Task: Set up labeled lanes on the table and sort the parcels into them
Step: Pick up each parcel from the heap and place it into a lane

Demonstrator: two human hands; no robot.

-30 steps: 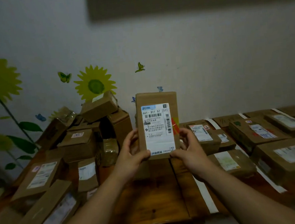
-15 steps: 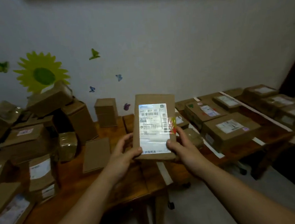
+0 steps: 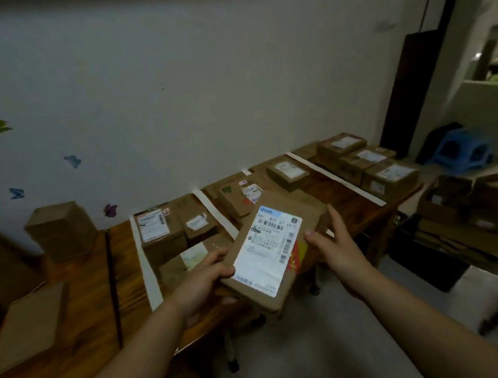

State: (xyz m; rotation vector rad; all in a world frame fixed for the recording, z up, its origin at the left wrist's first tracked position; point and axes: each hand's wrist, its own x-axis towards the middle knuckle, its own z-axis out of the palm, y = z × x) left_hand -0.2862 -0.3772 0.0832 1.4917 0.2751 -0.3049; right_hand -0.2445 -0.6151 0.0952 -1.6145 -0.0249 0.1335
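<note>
A flat brown parcel (image 3: 271, 248) with a white shipping label hangs tilted over the front edge of the wooden table (image 3: 340, 193). My left hand (image 3: 202, 277) grips its lower left edge. My right hand (image 3: 334, 246) is at the parcel's right edge with its fingers spread; I cannot tell whether they touch it. White tape strips (image 3: 146, 265) divide the table into lanes. Labeled cardboard parcels lie in those lanes, among them a box (image 3: 155, 230) in the left lane and another box (image 3: 389, 176) at the far right.
Unsorted boxes (image 3: 61, 229) stand on the left table by the wall. More cardboard boxes (image 3: 466, 207) are stacked on the floor at right, beside a blue plastic stool (image 3: 459, 150). A dark door frame rises behind them. Grey floor lies under my arms.
My view has swung to the right, toward the taped lanes. The parcel has tipped from upright to slanted and lower, and my right hand has loosened from its edge.
</note>
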